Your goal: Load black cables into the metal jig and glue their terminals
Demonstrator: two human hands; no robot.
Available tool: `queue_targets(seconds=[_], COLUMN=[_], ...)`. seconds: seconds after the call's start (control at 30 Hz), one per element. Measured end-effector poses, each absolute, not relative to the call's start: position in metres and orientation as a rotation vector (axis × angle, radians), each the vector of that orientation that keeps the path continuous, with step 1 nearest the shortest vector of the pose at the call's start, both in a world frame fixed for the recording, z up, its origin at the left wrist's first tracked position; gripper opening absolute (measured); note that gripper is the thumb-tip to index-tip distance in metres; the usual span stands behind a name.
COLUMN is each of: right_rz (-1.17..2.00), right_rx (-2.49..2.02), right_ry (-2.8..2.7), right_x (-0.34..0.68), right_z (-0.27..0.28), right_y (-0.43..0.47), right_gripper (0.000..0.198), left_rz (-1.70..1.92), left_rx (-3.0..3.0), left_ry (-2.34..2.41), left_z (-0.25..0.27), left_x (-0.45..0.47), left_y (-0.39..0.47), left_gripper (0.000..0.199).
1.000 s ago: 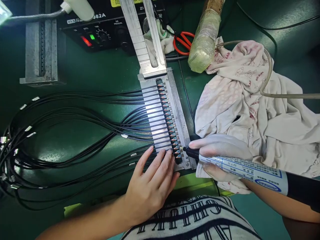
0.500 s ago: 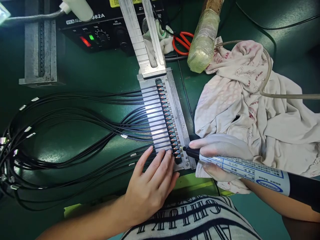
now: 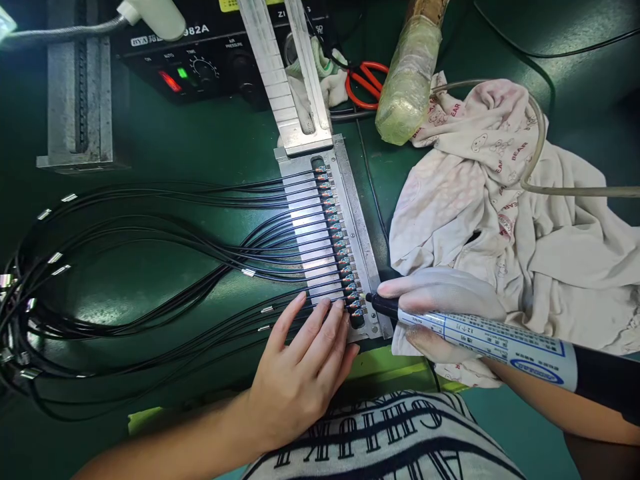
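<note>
A metal fixture holds a row of black cables, whose stripped ends with small connectors line up over a dark slot. My left hand, bare, rests with its fingers stretched out on the lowest cables and the near end of the fixture. In my right hand, gloved in white, is a glue syringe with a pale blue printed label. Its black front end points left, and its tip is at the connectors second or so from the near end. Whether the tip touches them I cannot tell.
A black dispenser box with lit red and green switches stands at the back, beside metal rails. Red-handled scissors, a wrapped handle and a crumpled cloth lie to the right. A lamp overhangs the left.
Almost nothing differs. The rear of the glue syringe has shifted very slightly left; both hands and the cables keep their places.
</note>
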State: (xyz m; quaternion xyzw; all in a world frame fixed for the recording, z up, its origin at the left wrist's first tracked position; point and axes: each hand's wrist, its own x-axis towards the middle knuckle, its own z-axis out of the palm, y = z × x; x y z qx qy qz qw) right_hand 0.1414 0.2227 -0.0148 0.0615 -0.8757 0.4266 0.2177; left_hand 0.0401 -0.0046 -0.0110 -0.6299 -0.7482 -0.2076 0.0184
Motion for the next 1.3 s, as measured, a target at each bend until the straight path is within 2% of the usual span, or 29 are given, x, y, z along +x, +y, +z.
queue_targets(seconds=[0.8, 1.3], right_rz=[1.199, 1.207], right_rx=[0.193, 0.216], right_ry=[-2.370, -2.380], right_x=[0.1399, 0.1413], right_z=[-0.0141, -0.0175], right_y=[0.2207, 0.2227], right_gripper=[0.012, 0.016], left_rz=[-0.653, -0.650], left_rx=[-1.963, -1.957], left_ry=[-2.322, -2.315], left_z=[-0.0099, -0.0109], left_x=[0.0398, 0.0404], left_y=[-0.0037, -0.0045], left_gripper=[0.026, 0.027])
